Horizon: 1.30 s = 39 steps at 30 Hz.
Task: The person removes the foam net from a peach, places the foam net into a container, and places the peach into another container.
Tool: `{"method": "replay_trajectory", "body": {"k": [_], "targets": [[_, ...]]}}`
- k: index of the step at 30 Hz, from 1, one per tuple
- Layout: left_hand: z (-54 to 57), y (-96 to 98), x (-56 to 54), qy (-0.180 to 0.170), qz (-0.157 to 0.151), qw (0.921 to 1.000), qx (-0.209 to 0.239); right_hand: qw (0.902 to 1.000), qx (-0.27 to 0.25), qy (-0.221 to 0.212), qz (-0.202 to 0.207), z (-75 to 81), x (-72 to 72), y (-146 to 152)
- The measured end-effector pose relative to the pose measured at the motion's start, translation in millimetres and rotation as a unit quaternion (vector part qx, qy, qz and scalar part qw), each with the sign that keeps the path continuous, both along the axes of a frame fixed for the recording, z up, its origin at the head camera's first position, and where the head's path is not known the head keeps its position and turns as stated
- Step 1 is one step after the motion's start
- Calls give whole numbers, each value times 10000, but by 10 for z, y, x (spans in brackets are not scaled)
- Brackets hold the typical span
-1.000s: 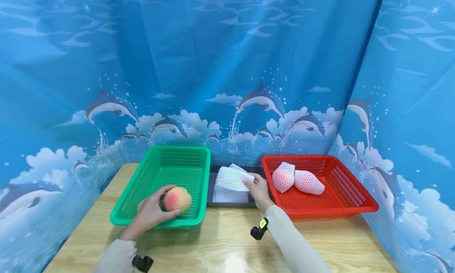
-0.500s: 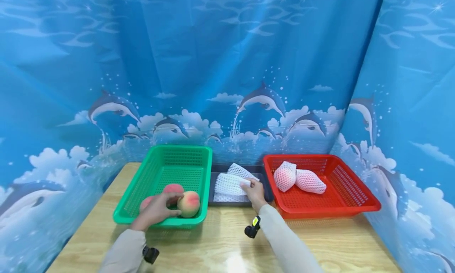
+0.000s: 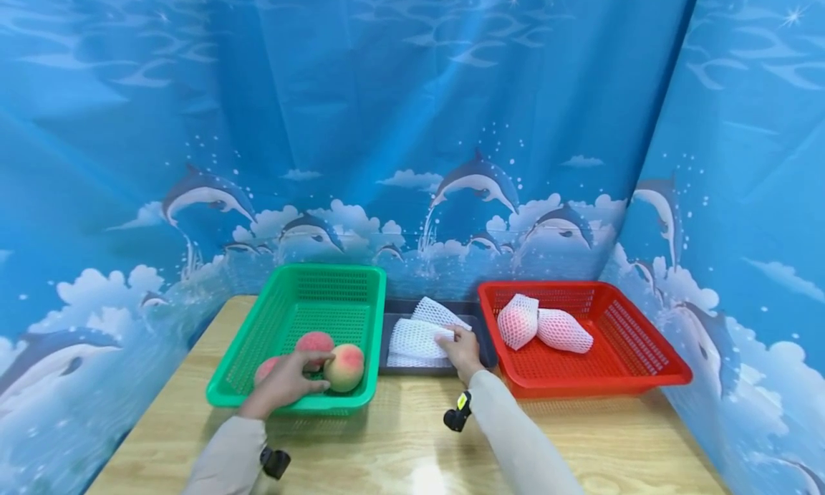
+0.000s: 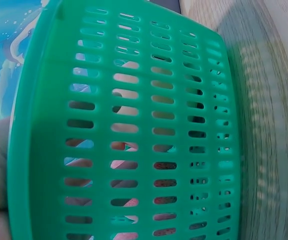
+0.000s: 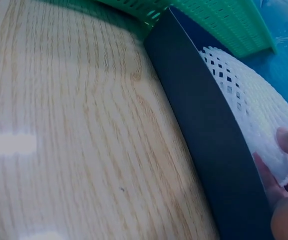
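My left hand (image 3: pixel 283 382) is in the green basket (image 3: pixel 222 380), fingertips at the left side of a yellow-pink peach (image 3: pixel 346 369). Thumb and fingers are apart, and the peach lies mostly beyond them. A pinker peach (image 3: pixel 316 341) sits behind that hand, and another peach (image 3: pixel 264 369) is partly hidden by it. The basket's slotted wall (image 4: pixel 144 110) covers most of the left wrist view. Over the dark tray (image 3: pixel 399 370), my right hand (image 3: pixel 462 353) pinches a white foam net sleeve (image 5: pixel 263 110) between thumb and fingers. A second foam net (image 3: pixel 433 311) lies behind it.
To the right stands a red basket (image 3: pixel 638 337) with two net-wrapped peaches (image 3: pixel 517 322) inside. The tray sits between both baskets on a wooden table (image 3: pixel 380 438). A blue dolphin-print curtain (image 3: pixel 361 122) hangs close behind them.
The left hand's peach has come down into the basket and lies farther right, past the fingertips; two more peaches show. The right hand has lowered its net sleeve slightly. The last half second is nearly still.
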State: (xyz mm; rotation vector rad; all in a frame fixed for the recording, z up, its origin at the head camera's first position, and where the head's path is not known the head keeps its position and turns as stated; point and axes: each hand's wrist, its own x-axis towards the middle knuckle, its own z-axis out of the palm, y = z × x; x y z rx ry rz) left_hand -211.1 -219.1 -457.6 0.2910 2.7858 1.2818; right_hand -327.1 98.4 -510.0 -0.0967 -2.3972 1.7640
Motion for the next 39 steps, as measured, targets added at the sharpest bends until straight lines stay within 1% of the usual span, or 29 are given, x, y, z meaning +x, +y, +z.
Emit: {"method": "replay_trajectory", "body": {"k": [3, 7, 13, 19, 26, 32, 37, 39], "targets": [[11, 10, 6, -68, -30, 10000, 26, 9997, 245, -30, -77, 1, -3, 2], [5, 18, 4, -51, -26, 10000, 1, 9985, 510, -184, -97, 21, 4, 3], [4, 24, 3, -82, 15, 10000, -13, 9971, 628, -416, -68, 46, 11, 11], [24, 24, 2, -13, -41, 10000, 8, 9966, 710, -418, -3, 69, 17, 11], [12, 23, 14, 137, -17, 9998, -148, 9967, 662, -458, 101, 91, 49, 16], [-2, 15, 5, 237, 0, 9996, -164, 9972, 621, -351, 229, 124, 70, 35], [-16, 3, 6, 166, 20, 9997, -152, 9983, 144, -254, 495, 205, 82, 36], [-22, 0, 10, 206, 37, 9996, -167, 9980, -68, -240, 573, 249, 83, 33]]}}
